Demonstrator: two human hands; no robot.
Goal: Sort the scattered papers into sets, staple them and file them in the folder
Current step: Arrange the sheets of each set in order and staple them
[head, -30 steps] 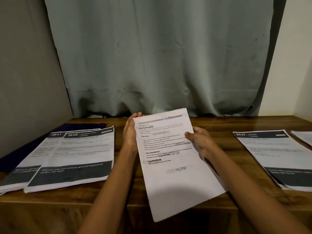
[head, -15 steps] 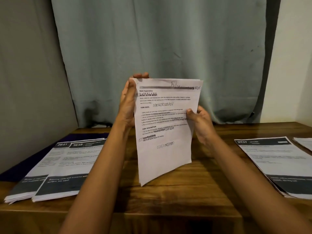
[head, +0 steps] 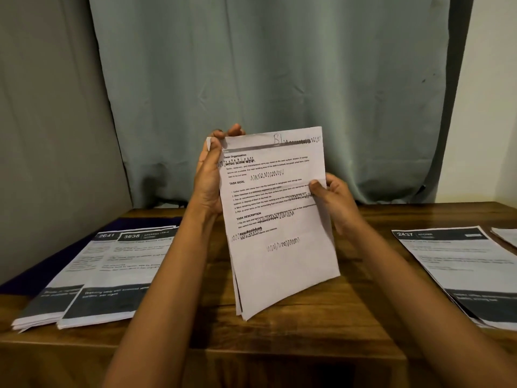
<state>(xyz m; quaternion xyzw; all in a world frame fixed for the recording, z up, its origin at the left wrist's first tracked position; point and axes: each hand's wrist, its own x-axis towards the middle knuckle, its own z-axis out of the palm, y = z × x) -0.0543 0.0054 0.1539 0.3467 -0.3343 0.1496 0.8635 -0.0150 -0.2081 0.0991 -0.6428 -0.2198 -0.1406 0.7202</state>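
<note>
I hold a thin set of white printed papers (head: 282, 264) upright above the middle of the wooden table (head: 279, 334), its lower corner near the tabletop. My left hand (head: 209, 180) grips the set's upper left edge, fingers curled over the top. At the right edge, about mid-height, my right hand (head: 333, 197) pinches the sheets with the thumb on the front. Two overlapping paper sets lie at the left, one headed 2641 (head: 58, 275) and one headed 3638 (head: 120, 275). A set headed 2437 (head: 461, 270) lies at the right.
A dark purple folder (head: 25, 281) lies under the left sets at the table's left edge. Another sheet (head: 507, 236) shows at the far right. A grey-green curtain (head: 265, 79) hangs behind the table, with a grey wall at the left.
The held set has risen from a low tilt over the table to an upright position in front of me, then stayed at about that height. Both hands kept their grip on it.
</note>
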